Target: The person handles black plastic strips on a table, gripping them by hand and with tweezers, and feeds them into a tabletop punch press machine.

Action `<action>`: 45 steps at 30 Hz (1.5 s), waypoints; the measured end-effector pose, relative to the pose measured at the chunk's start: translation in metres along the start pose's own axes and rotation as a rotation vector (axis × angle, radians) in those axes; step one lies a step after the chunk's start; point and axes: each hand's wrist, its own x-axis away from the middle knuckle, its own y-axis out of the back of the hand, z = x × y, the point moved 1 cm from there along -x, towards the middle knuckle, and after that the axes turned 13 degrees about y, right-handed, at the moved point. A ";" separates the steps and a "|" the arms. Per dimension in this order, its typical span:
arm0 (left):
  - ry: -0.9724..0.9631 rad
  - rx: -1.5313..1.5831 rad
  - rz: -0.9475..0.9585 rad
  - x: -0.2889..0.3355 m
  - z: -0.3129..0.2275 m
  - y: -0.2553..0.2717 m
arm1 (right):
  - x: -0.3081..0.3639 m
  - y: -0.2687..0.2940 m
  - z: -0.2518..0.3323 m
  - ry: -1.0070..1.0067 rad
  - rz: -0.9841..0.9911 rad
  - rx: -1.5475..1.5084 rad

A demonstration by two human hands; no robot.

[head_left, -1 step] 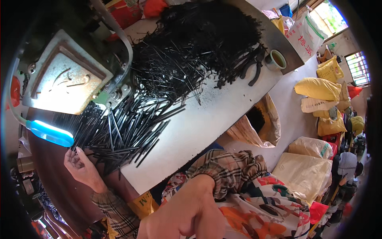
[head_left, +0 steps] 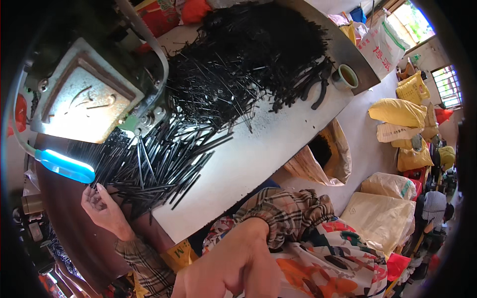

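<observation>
My left hand [head_left: 104,211] is by the near left edge of a pile of thin black rods [head_left: 166,166], just below a lit blue lamp [head_left: 65,166]. Its fingers curl loosely with the thumb apart, and I see nothing held between them. Close to the camera, my right hand [head_left: 223,260] is bent over at the lower edge of the view. Its fingertips are hidden, so whether it holds something does not show. Behind the lamp stands a green machine with a pale metal plate [head_left: 87,107]. Farther back, a large tangled heap of black pieces [head_left: 258,47] covers the tabletop.
Dark-handled pliers [head_left: 320,92] and a cup of brownish liquid [head_left: 345,77] lie at the right of the pale table [head_left: 248,161]. An open sack [head_left: 340,154] with black contents stands beside it. Yellow sacks [head_left: 397,111] line the floor to the right.
</observation>
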 end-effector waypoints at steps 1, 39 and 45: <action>0.020 0.026 0.010 0.001 0.001 0.000 | 0.004 0.006 0.002 -0.022 0.056 0.030; -0.071 -0.040 -0.050 -0.003 0.013 0.006 | 0.128 -0.023 0.149 0.099 -0.806 1.127; -0.016 -0.006 0.035 -0.003 0.009 0.001 | 0.239 -0.038 0.192 -0.325 -1.362 1.711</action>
